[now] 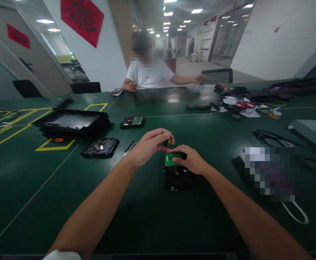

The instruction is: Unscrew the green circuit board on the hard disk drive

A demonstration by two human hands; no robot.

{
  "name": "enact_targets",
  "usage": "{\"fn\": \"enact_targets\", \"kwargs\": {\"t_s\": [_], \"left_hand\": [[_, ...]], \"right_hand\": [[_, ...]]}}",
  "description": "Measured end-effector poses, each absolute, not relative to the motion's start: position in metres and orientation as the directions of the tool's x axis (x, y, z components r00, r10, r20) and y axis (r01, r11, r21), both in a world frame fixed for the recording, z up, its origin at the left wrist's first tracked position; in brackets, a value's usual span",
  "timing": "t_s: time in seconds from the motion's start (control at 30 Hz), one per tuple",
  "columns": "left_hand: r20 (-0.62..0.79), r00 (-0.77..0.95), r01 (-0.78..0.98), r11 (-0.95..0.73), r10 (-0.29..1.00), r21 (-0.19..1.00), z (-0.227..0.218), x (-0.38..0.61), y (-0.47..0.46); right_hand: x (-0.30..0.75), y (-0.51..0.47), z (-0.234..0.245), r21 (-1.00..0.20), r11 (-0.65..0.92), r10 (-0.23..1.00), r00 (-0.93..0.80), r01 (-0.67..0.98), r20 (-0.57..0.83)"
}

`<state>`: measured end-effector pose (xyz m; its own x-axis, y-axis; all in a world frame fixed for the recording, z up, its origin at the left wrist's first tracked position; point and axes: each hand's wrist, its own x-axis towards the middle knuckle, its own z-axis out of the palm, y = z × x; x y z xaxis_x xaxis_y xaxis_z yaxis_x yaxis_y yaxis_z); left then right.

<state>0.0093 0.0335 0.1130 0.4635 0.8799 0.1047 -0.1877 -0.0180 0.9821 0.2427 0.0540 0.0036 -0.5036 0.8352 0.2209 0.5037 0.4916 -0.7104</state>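
Note:
A hard drive lies on the green table in front of me, its green circuit board facing up at the far end. My left hand is closed around a short screwdriver with a black and yellow handle, held upright over the drive's far edge. The screwdriver's tip is hidden behind my fingers. My right hand grips the drive from its far right side, thumb resting on the circuit board. Left of my hands are a second hard drive and a small metal part.
Another hard drive sits farther off. Black trays are stacked at left beside an orange-handled tool. Across the table sits a person in a white shirt. At right are cables, a grey box, red scissors and a blurred-out object.

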Motion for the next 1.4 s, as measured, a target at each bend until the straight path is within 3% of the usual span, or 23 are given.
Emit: {"fn": "enact_targets", "kwargs": {"t_s": [1.03,1.4], "left_hand": [[0.054,0.316,-0.049,-0.04,0.947,0.998,0.1156,0.0049,0.036],[0.036,0.299,-0.108,-0.003,0.953,0.994,0.1177,0.0055,0.0351]], "right_hand": [[0.244,0.0532,0.0061,-0.724,0.465,0.846,-0.496,0.51,0.195],[0.244,0.0534,0.0057,-0.721,0.471,0.844,-0.498,0.507,0.201]]}}
